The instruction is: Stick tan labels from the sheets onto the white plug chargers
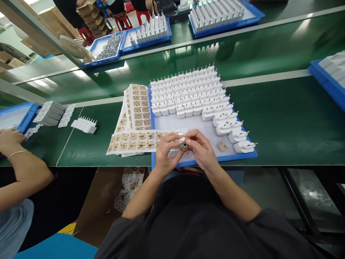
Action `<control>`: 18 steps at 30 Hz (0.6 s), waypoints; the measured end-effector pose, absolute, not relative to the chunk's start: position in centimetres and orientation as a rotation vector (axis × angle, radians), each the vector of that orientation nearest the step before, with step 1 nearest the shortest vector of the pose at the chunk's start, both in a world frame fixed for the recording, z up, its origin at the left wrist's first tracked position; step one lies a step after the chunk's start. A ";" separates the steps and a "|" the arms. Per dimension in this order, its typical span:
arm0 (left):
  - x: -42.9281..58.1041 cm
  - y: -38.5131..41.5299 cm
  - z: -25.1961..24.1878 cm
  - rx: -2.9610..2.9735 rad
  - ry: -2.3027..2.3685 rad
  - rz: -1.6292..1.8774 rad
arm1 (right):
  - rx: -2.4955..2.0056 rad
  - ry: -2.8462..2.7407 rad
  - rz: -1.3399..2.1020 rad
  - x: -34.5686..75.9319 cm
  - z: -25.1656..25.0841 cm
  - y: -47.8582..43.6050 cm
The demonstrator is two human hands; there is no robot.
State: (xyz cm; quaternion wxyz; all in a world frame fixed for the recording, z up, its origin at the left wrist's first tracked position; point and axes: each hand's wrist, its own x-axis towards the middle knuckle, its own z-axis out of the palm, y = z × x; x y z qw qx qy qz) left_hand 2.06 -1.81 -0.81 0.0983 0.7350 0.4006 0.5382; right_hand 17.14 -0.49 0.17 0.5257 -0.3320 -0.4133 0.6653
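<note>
Both my hands meet over the near edge of a blue tray (242, 155). My left hand (166, 153) is closed around a white charger plug, mostly hidden by the fingers. My right hand (202, 150) pinches a small brown sticker (184, 145) against the plug's face. A long sheet of brown stickers (134, 141) lies just left of my hands, with more sticker sheets (137, 108) behind it. The tray holds several rows of white charger plugs (188, 91), and one loose sticker (222, 146) lies on the tray floor to the right.
A co-worker's arm (18, 158) rests on the green table at the left, near stacked white parts (51, 112) and a short row of plugs (84, 125). Blue trays of white parts (221, 12) line the far side. Another blue tray (330, 77) sits far right.
</note>
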 end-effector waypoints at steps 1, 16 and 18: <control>2.1 -1.8 -0.8 2.196 1.178 1.611 | -0.785 -0.986 1.583 17.1 0.3 -0.5; 2.0 -2.3 -1.1 1.969 1.136 1.494 | -0.870 -1.418 1.318 19.7 1.3 0.5; 2.2 -2.4 -0.9 1.949 1.165 1.460 | -0.914 -1.552 1.088 19.9 1.8 0.5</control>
